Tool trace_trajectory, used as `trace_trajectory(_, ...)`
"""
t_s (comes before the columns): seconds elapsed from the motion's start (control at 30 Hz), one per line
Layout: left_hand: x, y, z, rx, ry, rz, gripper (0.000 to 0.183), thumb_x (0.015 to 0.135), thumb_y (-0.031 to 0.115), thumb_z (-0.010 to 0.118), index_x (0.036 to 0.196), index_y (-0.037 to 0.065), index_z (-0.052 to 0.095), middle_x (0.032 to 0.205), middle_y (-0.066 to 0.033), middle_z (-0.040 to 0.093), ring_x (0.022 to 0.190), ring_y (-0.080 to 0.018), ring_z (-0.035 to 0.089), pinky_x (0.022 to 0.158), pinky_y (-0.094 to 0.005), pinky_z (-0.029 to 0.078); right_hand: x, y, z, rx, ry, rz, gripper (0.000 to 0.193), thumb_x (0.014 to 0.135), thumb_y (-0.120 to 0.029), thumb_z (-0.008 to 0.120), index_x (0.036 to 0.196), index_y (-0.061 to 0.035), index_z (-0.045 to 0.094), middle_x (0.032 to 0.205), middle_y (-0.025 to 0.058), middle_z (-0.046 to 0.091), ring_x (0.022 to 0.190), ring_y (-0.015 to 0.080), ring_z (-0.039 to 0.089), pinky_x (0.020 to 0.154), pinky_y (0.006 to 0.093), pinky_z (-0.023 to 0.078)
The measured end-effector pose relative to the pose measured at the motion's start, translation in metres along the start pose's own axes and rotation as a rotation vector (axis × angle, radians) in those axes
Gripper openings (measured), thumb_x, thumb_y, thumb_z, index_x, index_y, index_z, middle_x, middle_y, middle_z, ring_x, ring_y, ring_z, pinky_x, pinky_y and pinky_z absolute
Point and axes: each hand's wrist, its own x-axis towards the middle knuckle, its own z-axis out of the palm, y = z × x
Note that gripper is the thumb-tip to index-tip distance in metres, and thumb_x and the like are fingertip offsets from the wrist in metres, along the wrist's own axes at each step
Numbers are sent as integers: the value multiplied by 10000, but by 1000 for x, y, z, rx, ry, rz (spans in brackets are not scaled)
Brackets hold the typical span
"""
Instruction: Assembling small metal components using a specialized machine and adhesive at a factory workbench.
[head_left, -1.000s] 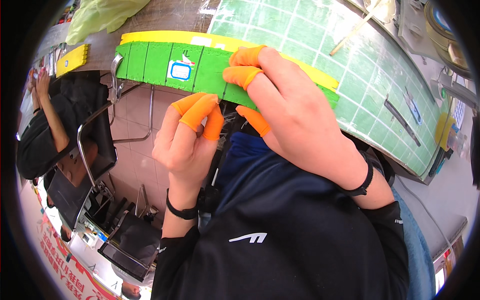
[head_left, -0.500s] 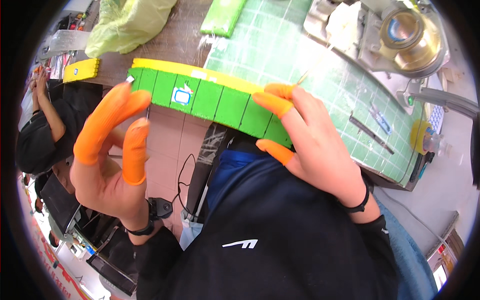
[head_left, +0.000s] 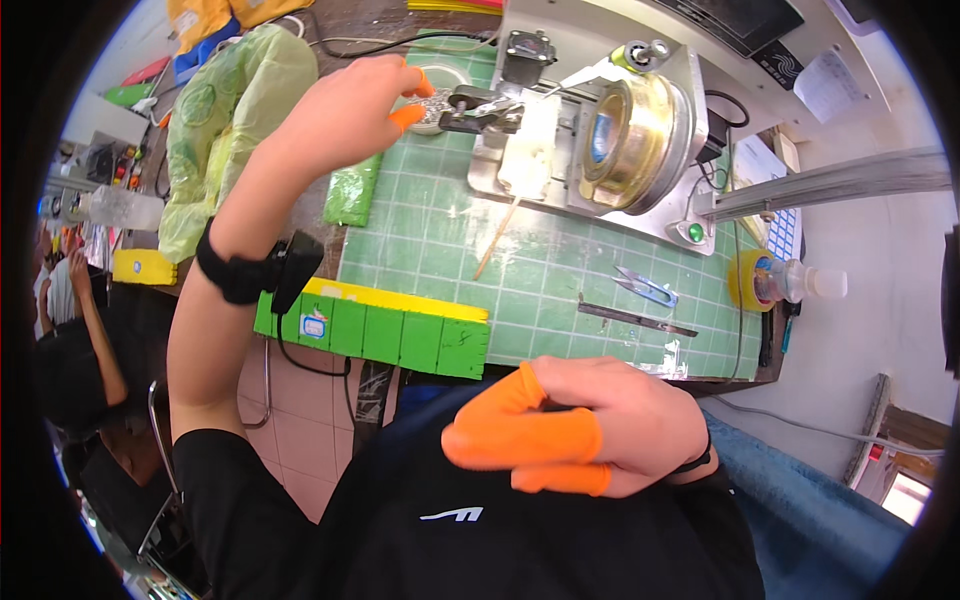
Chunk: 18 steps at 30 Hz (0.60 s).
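Observation:
My left hand (head_left: 350,112), with orange finger cots on thumb and forefinger, reaches over a round dish (head_left: 432,108) of small pieces at the table's far side. Its two covered fingertips are apart at the dish's near-left rim; nothing shows between them. My right hand (head_left: 610,425) is in front of my chest, its orange-covered fingers pressed together and pointing left. Whatever it may hold is hidden. Between the hands, along the table's near edge, lies a long green block (head_left: 385,335) marked with dark lines and a small label. A yellow strip (head_left: 400,298) runs along its far side.
A metal machine with a gold spool (head_left: 625,145) stands at the back right. Blue snips (head_left: 650,288), a dark flat strip (head_left: 635,318) and a thin stick (head_left: 497,238) lie on the green mat (head_left: 430,220). A pale green bag (head_left: 240,130) sits at left; another person works beyond.
My left hand has moved up and away to the dish; the small pale piece at its fingertips no longer shows. My right hand has left the green block and drawn back toward my chest.

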Motion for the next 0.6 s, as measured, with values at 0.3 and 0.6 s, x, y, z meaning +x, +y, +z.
trace_trajectory(0.3, 51, -44, 44, -7, -269, -151, 246, 828, 53, 701, 1072, 29, 724, 922, -124, 726, 860, -308, 697, 752, -396, 540, 10, 20, -19, 166, -44, -58, 445, 858, -64, 736, 1284, -32, 608, 1095, 148, 598, 833, 315, 614, 692, 364, 523)
trace_trajectory(0.6, 50, -14, 14, -179, -210, -184, 143, 764, 87, 742, 870, -9, 746, 793, -178, 726, 743, -298, 714, 708, -359, 561, 8, 54, -19, -307, 93, 150, 305, 805, -104, 788, 1103, -49, 762, 850, 83, 667, 721, 208, 634, 645, 310, 493)
